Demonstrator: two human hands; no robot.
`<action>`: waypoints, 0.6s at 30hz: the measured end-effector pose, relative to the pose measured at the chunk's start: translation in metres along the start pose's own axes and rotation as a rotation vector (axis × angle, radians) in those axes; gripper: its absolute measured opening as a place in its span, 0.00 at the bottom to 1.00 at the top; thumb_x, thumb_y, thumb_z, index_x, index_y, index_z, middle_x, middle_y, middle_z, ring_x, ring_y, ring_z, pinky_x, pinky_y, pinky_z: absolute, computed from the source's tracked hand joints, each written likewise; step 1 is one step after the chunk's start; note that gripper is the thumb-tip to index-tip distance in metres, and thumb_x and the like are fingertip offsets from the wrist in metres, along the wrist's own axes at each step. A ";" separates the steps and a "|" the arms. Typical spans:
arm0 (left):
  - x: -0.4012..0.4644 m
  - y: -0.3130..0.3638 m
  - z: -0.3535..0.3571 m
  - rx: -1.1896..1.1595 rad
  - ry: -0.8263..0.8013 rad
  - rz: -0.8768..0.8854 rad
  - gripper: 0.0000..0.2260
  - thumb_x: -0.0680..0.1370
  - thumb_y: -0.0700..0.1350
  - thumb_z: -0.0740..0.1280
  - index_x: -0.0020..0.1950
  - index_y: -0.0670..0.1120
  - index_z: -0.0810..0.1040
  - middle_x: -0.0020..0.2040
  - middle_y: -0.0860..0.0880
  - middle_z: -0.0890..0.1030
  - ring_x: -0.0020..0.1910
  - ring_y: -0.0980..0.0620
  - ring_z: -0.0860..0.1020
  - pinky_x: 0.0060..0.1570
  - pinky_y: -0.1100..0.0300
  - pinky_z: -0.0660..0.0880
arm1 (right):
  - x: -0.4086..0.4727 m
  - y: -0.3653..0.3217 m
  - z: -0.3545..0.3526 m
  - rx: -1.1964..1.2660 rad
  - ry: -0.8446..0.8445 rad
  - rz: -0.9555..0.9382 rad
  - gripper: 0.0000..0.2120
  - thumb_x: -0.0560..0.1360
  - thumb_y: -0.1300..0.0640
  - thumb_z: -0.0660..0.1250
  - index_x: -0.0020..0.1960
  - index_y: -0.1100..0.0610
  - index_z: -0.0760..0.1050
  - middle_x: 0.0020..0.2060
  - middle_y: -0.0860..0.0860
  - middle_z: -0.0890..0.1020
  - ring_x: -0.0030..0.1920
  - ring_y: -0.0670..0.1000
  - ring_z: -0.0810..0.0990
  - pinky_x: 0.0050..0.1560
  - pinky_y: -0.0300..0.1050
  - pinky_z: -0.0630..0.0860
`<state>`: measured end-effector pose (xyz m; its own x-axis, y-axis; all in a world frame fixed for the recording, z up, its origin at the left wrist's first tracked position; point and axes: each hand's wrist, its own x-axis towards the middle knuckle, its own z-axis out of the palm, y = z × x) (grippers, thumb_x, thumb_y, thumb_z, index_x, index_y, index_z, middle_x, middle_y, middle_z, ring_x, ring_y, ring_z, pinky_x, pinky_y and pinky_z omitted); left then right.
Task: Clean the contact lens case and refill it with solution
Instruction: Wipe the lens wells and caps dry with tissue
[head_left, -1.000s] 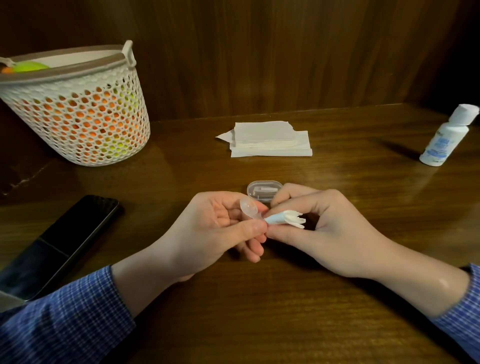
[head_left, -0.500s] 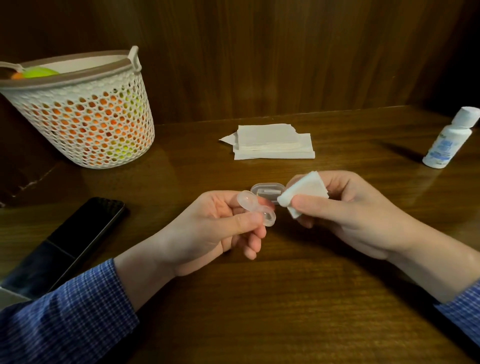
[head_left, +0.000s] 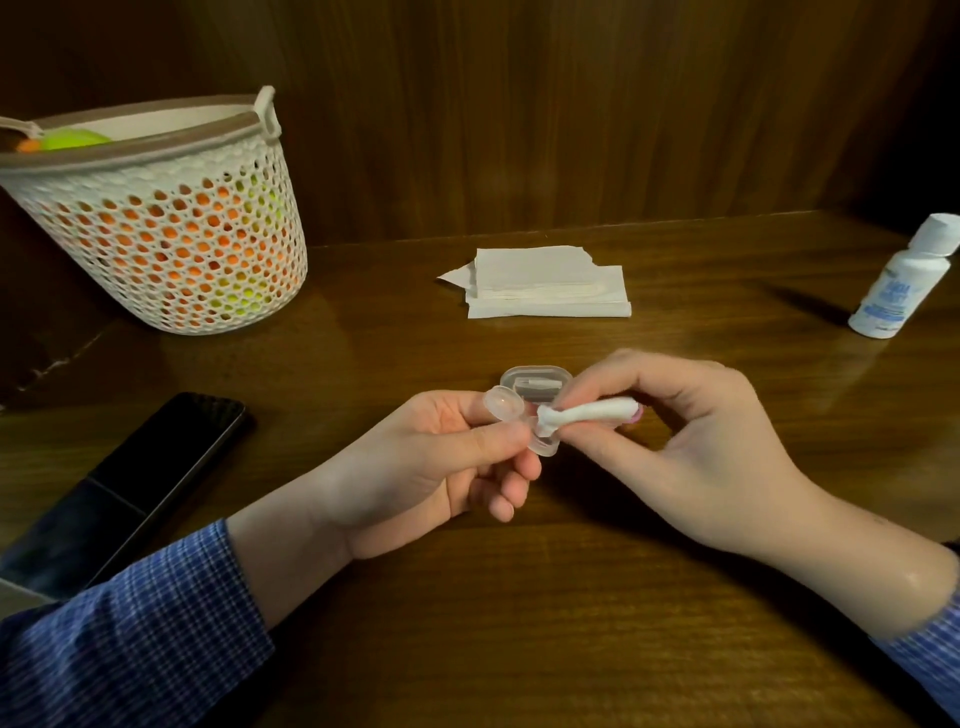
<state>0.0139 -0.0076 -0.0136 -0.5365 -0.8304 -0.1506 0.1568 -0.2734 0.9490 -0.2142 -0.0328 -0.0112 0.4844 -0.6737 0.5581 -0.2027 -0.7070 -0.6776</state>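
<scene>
Clear plastic, the lens case (head_left: 524, 421) is held above the bench (head_left: 519, 597) near its middle, pinched by the left hand (head_left: 436, 467). That hand comes in from the lower left, palm turned partly up, thumb laid across the case's near side and forefinger behind it; the other fingers curl loosely under, the lower ones hanging free. One round well sticks up past the thumb, and the other end points toward the right hand (head_left: 691, 447).

The right hand reaches in from the lower right with the wrist raised and the back of the hand facing up. Its thumb and forefinger grip a twisted white tissue (head_left: 587, 415), whose crumpled tip touches the case's right end. The remaining fingers arch over the tissue.

Just behind the hands a small clear box (head_left: 535, 379) lies on the bench, partly hidden by the right forefinger. Farther back sits a stack of folded napkins (head_left: 545, 283). A white bottle (head_left: 904, 280) stands at the far right, well apart from the hands. A mesh basket (head_left: 171, 234) with orange and green things inside stands at the far left, and a dark phone (head_left: 130, 488) lies near the left forearm. Both sleeves (head_left: 130, 634) are blue check.
</scene>
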 end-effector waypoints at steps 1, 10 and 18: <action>0.000 0.000 0.000 -0.004 0.001 -0.004 0.06 0.80 0.42 0.66 0.51 0.41 0.81 0.40 0.47 0.81 0.36 0.55 0.79 0.36 0.64 0.77 | 0.000 0.000 0.000 -0.027 -0.020 -0.027 0.08 0.75 0.57 0.74 0.53 0.53 0.86 0.47 0.43 0.87 0.51 0.49 0.85 0.50 0.38 0.80; -0.002 -0.003 -0.001 0.032 0.042 0.022 0.09 0.79 0.41 0.68 0.56 0.40 0.84 0.40 0.45 0.82 0.36 0.54 0.80 0.35 0.64 0.78 | -0.002 0.001 0.000 -0.031 -0.203 -0.033 0.08 0.77 0.55 0.71 0.55 0.51 0.86 0.46 0.48 0.81 0.48 0.52 0.81 0.47 0.41 0.78; -0.003 -0.006 -0.001 0.208 0.002 0.024 0.08 0.80 0.41 0.67 0.55 0.42 0.84 0.42 0.45 0.82 0.38 0.52 0.82 0.37 0.63 0.80 | 0.002 0.003 -0.004 0.045 -0.401 0.163 0.04 0.77 0.54 0.74 0.50 0.47 0.87 0.44 0.46 0.82 0.48 0.51 0.81 0.49 0.38 0.76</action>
<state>0.0153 -0.0038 -0.0186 -0.5328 -0.8366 -0.1275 -0.0054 -0.1473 0.9891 -0.2170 -0.0372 -0.0105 0.7434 -0.6325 0.2176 -0.2712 -0.5824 -0.7663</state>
